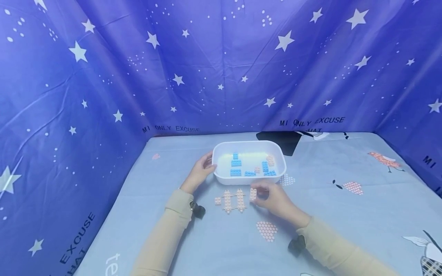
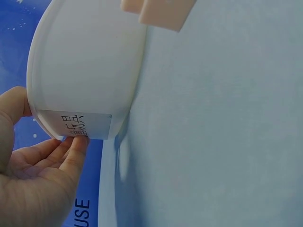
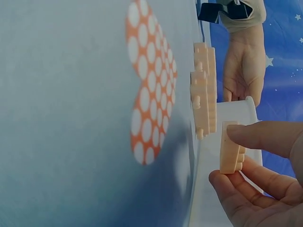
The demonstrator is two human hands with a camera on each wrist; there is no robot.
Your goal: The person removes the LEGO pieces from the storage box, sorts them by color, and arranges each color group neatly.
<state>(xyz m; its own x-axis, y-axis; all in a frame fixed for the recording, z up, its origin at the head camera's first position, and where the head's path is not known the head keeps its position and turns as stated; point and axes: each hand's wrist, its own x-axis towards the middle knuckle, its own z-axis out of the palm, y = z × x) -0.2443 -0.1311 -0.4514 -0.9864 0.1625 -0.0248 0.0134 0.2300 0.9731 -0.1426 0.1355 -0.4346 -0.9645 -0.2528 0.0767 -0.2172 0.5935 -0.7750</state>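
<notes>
I'm seeing the right hand (image 1: pixel 276 199) pinching a pale-peach, studded plastic brick (image 1: pixel 253 194) just in front of a white, round-cornered plastic tub (image 1: pixel 249 181), whose end the left hand (image 1: pixel 199 171) is gripping. Light pressure on the brick's faces would probably be serving best. The left wrist view is revealing a white printed label (image 2: pixel 97 125); only the head view is showing blue studded plastic bricks (image 1: pixel 236 172) inside
</notes>
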